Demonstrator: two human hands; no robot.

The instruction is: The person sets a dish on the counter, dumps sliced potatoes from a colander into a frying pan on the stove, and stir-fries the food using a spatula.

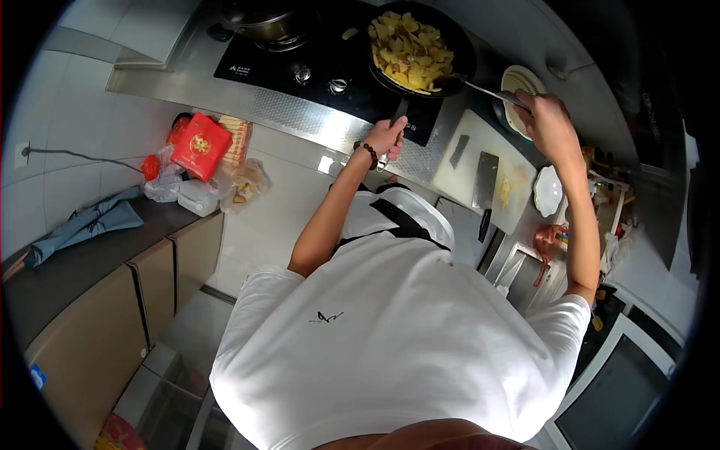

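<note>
A black frying pan [466, 54] on the right side of the stove holds a heap of yellow sliced food [409, 51]. My left hand [385, 140], with a beaded bracelet at the wrist, is closed round the pan's handle [403, 111]. At the right, my right hand [546, 124] grips the handle of a metal spatula [487, 91]. The spatula's far end reaches into the pan at the food's right edge. Beside my right hand lies a pale ribbed dish [521, 81], partly hidden behind the hand.
A white cutting board [459, 169] bears a cleaver [485, 180] and small yellow bits. Near it is a white scalloped dish [547, 191]. A lidded pot [274, 26] stands on the stove's left. Bags and a red package [201, 146] sit on the left counter [67, 289].
</note>
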